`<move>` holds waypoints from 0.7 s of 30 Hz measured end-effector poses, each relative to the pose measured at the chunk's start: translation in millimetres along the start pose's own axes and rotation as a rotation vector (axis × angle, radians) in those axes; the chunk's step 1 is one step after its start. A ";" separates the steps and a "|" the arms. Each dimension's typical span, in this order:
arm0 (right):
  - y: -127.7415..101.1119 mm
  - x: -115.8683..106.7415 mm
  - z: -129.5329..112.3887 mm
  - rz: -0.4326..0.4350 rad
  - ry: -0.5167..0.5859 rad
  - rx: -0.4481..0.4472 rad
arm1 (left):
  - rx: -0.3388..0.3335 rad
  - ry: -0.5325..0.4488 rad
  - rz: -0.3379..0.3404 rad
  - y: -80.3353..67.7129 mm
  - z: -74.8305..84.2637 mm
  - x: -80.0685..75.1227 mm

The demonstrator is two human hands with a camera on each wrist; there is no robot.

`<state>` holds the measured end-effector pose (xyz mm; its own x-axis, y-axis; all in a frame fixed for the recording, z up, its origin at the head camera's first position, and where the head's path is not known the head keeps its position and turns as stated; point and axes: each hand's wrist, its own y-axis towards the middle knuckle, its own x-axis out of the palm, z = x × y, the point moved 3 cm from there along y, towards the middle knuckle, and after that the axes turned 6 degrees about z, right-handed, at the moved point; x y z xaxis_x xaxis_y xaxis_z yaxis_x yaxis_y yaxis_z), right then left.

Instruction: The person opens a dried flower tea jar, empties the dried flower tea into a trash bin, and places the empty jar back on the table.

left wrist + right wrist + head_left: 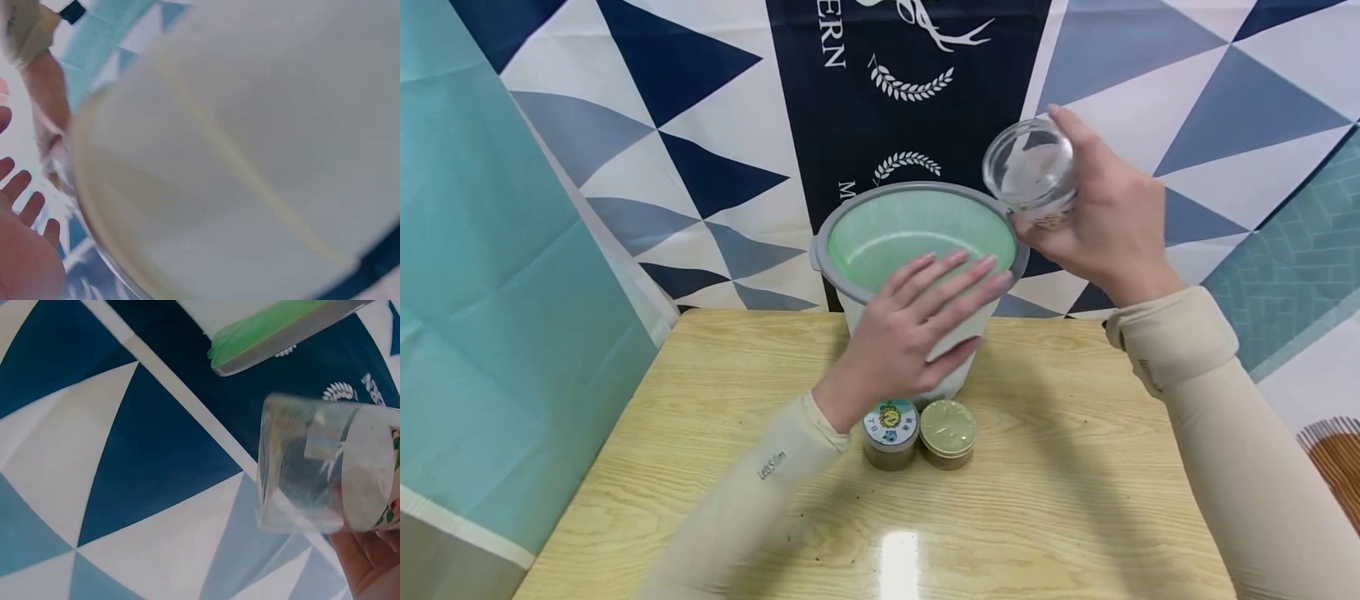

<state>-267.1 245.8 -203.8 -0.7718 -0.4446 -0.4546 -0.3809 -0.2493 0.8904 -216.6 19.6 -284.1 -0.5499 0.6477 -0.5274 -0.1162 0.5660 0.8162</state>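
My right hand (1108, 204) grips a clear jar (1030, 167) above the right rim of a white bin. The jar is tilted, and its side carries a patterned label in the right wrist view. My left hand (917, 329) is spread with fingers extended, palm toward the front of the bin, and holds nothing. The bin (859, 312) has a grey rim and a light green liner; its bottom inside is hidden. In the left wrist view a large pale blurred bin wall (219, 156) fills most of the picture.
Two small round tins stand against the bin's front: one with a printed lid (891, 422), one with a gold lid (949, 427). All rest on a wooden table (1037, 500). Patterned cloth (715, 125) hangs behind, and a teal sheet (512, 292) on the left.
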 end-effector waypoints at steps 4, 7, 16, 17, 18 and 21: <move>-19.3 -12.6 3.5 0.011 0.036 0.088 | 0.037 0.026 -0.090 17.0 22.5 6.9; -36.8 -16.2 4.9 0.026 0.066 0.146 | 0.041 0.041 -0.159 24.8 34.3 15.6; -75.4 -17.3 10.7 0.033 0.137 0.237 | 0.055 0.094 -0.256 30.9 59.8 46.5; -78.5 -17.5 12.3 0.035 0.143 0.250 | 0.054 0.104 -0.273 30.6 61.7 50.0; -81.1 -17.4 14.1 0.040 0.151 0.263 | 0.051 0.106 -0.290 30.5 63.5 53.6; -90.6 -15.8 20.0 0.063 0.183 0.298 | 0.032 0.088 -0.348 27.6 69.3 64.3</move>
<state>-230.5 292.6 -276.9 -0.7048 -0.6048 -0.3708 -0.4878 0.0336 0.8723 -197.8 112.3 -311.8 -0.5510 0.3678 -0.7491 -0.2835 0.7618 0.5825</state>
